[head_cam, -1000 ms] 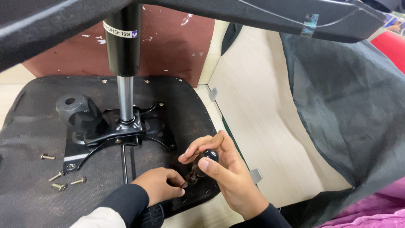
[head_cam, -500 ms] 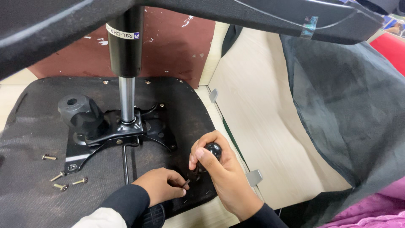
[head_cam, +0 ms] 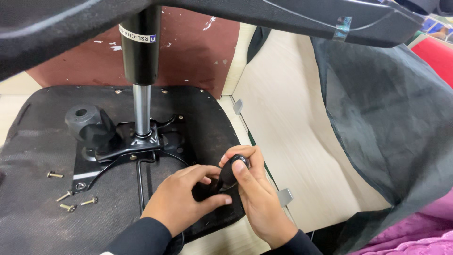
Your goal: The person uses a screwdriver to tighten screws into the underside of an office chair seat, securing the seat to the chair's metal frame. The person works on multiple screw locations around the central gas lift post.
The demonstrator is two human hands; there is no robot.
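Observation:
An upturned office chair seat point(head_cam: 42, 141) lies flat with its black metal mechanism plate point(head_cam: 118, 151) and chrome gas cylinder point(head_cam: 141, 113) standing up from it. My right hand point(head_cam: 257, 193) grips the black knob of a lever handle point(head_cam: 233, 167) at the seat's right edge. My left hand point(head_cam: 181, 200) rests beside it, fingers curled around the lever's lower part. A round black adjustment knob point(head_cam: 87, 123) sits on the left of the mechanism.
Several loose bolts point(head_cam: 71, 200) lie on the seat underside at the left. A chair base arm point(head_cam: 283, 14) spans the top of the view. Dark fabric point(head_cam: 391, 123) drapes at the right over a pale wooden floor point(head_cam: 292, 123).
My left hand has moved right and closed in against the lever below my right hand. My right hand stays on the knob.

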